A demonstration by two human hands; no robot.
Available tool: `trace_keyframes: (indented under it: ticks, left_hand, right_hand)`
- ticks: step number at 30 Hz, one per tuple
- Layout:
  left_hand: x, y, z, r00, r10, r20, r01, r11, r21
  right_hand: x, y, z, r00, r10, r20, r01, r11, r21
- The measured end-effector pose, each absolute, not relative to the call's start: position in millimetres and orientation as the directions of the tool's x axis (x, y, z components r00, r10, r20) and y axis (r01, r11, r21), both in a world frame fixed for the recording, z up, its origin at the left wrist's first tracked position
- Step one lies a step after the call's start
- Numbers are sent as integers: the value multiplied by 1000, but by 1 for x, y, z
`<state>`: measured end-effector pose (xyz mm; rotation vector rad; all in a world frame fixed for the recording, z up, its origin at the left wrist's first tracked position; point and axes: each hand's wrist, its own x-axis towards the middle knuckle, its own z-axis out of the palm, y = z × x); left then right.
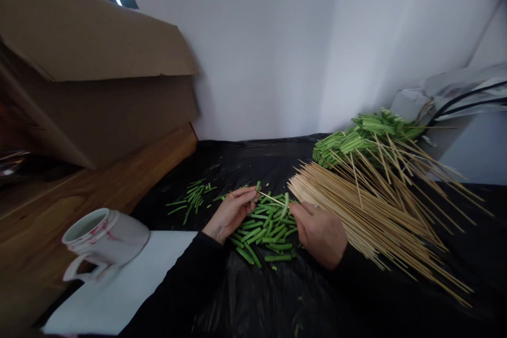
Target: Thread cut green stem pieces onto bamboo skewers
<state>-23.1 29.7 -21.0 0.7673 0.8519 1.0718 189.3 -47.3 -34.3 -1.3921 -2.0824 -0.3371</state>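
Observation:
My left hand (237, 208) pinches a short piece of green stem (258, 186) between thumb and fingertips. My right hand (321, 232) is closed around a thin bamboo skewer (271, 198), whose tip reaches the piece at my left fingers. Another, paler green piece (285, 206) sits crosswise on the skewer near my right fingers. Beneath both hands lies a loose pile of cut green stems (269, 227). A bundle of bare bamboo skewers (368, 206) fans out to the right of my right hand.
Skewered green stems (368, 134) are stacked at the back right. Black plastic sheeting (253, 153) covers the work surface. A few thinner stems (192, 198) lie left. Further left are a mug (130, 232) on white paper (158, 253) and a cardboard box (130, 116).

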Motion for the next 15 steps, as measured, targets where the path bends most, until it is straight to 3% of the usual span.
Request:
trace_keyframes:
  ticks: [15]
  left_hand:
    - [-21, 26, -21, 262, 946, -193, -369, 283, 886]
  right_hand:
    - [187, -48, -37, -277, 743, 609, 875, 457, -160]
